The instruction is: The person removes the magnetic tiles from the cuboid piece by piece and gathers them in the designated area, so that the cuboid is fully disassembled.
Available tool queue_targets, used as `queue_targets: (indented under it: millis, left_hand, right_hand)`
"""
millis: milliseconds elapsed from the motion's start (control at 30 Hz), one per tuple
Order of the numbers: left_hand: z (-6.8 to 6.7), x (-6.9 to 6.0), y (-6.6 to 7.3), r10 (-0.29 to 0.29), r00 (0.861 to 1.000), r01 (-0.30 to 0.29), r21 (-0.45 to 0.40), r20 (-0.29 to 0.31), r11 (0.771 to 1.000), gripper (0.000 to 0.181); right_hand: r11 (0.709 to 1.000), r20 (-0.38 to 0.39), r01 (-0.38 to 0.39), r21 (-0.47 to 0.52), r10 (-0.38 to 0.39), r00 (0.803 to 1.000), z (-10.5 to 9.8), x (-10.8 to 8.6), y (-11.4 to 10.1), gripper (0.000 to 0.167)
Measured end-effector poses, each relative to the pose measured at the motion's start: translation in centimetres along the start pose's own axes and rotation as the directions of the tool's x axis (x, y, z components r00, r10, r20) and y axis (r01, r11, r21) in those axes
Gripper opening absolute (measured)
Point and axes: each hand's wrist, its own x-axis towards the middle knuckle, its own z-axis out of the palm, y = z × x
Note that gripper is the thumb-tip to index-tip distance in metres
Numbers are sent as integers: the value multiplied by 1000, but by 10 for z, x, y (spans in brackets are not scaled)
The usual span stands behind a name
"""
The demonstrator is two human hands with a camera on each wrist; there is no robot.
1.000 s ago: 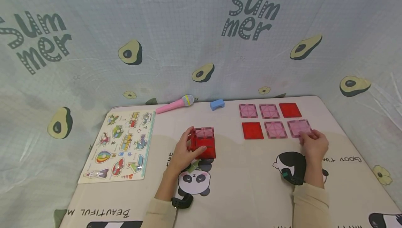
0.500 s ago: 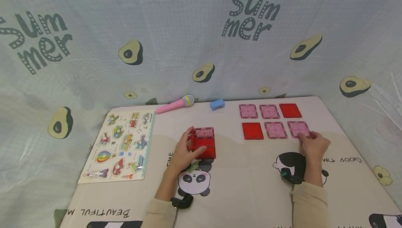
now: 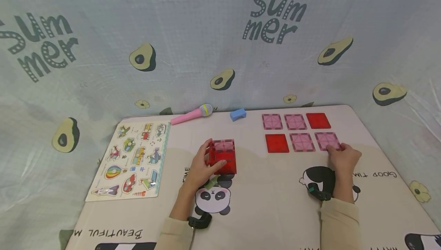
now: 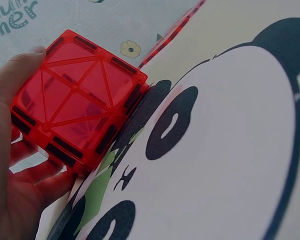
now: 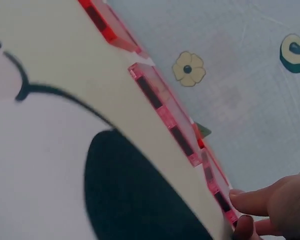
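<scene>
My left hand grips a small box-like build of magnetic tiles, mostly red with a pink part at its far side. In the left wrist view, the thumb lies at the edge of a clear red tile, and fingers show under its lower edge. At the right, my right hand pinches the near right corner of a pink magnetic tile, which lies flat. In the right wrist view, the thumb touches this tile; the fingers are partly cut off.
Beside that tile lie a pink tile and a red tile. Behind is a row of two pink tiles and a red tile. A blue block, a toy microphone and a picture puzzle board lie farther left.
The pink tile under my right hand, slightly raised a second ago, now lies flat in line with its row. My left hand and the tile build have stayed in place.
</scene>
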Motion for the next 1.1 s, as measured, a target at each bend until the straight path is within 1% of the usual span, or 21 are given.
queue_targets:
  millis: [133, 267, 433, 567, 700, 867, 1000, 1100]
  left_hand:
    - [0, 0, -1, -2, 1000, 2, -6, 0, 1000, 93]
    - [1, 1, -2, 3, 1000, -3, -7, -1, 1000, 93]
    - [1, 1, -2, 7, 1000, -7, -2, -3, 1000, 93]
    - [1, 1, -2, 8, 1000, -7, 2, -3, 1000, 91]
    - [1, 0, -3, 9, 1000, -9, 10, -6, 1000, 92]
    - [1, 1, -3, 11, 1000, -11, 14, -4, 1000, 92]
    - [0, 1, -3, 14, 1000, -14, 13, 0, 1000, 92]
    - [0, 0, -3, 20, 1000, -20, 14, 4, 1000, 92]
  right_hand:
    - [1000, -31, 3, 23, -2, 1000, -1, -1, -3, 71]
    - [998, -56, 4, 70, 0, 998, -2, -3, -7, 71]
    - [992, -83, 13, 127, -2, 997, -5, -10, -20, 72]
    - [986, -95, 48, 160, -33, 995, -7, -19, -34, 70]
    - [977, -91, 95, 191, -78, 993, -8, -31, -48, 69]
    - [972, -77, 156, 174, -144, 987, -8, -44, -64, 69]
    - [964, -76, 220, 152, -211, 975, -7, -55, -73, 68]
    - [952, -80, 274, 138, -265, 961, -5, -61, -79, 67]
